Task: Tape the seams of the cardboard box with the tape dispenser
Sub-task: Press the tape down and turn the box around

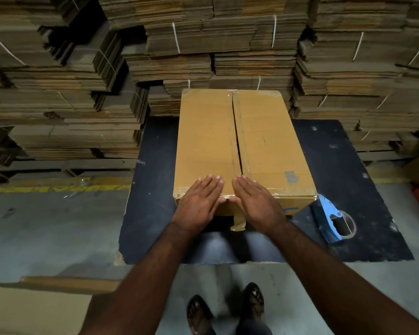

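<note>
Head view: both hands, left point(198, 201) & right point(257, 204), flat on box point(264, 141).

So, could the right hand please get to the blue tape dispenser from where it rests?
Probably yes: the right hand lies flat on the cardboard box, and the blue tape dispenser sits uncovered just beside it.

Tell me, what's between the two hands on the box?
In the head view, the box's centre seam runs between the left hand and right hand, with clear tape at the near edge.
</note>
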